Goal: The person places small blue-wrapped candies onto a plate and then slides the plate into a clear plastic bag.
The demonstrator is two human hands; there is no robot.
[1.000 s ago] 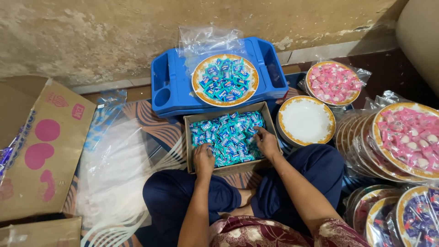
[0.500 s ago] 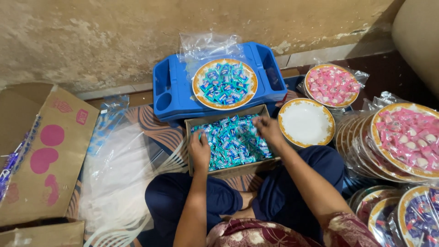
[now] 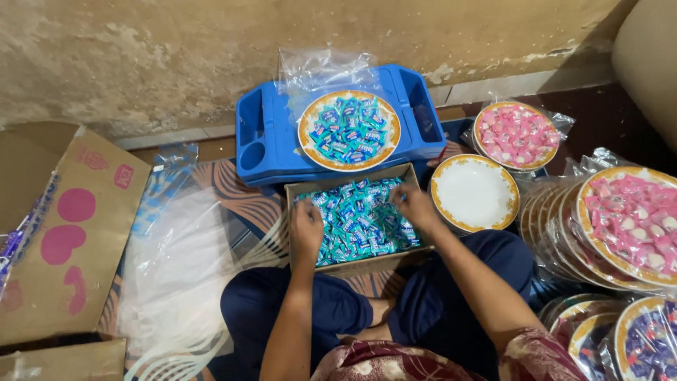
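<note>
On my left a flattened cardboard box (image 3: 60,233) with pink shapes leans beside a heap of clear plastic bags (image 3: 180,275) spread over the patterned floor mat (image 3: 233,187). Ahead, against the wall, sits a blue plastic tray (image 3: 271,144) carrying 1 gold-rimmed plate of blue candies (image 3: 349,130). To my right stands a stack of wrapped plates (image 3: 627,226) topped with pink candies, another bagged plate of pink candies (image 3: 516,135) farther back, and an empty white plate (image 3: 474,192) just beside the box I am working in. That small cardboard box (image 3: 357,219) rests on the floor between my knees and the blue tray, filled with blue-wrapped candies (image 3: 360,226). My left hand (image 3: 307,229) lies palm down on the candies at the box's left side, fingers curled into the pile. My right hand (image 3: 416,206) reaches in at the right edge, fingers bent narrow among the wrappers; whether either hand has actually closed on any candies, I cannot tell.
</note>
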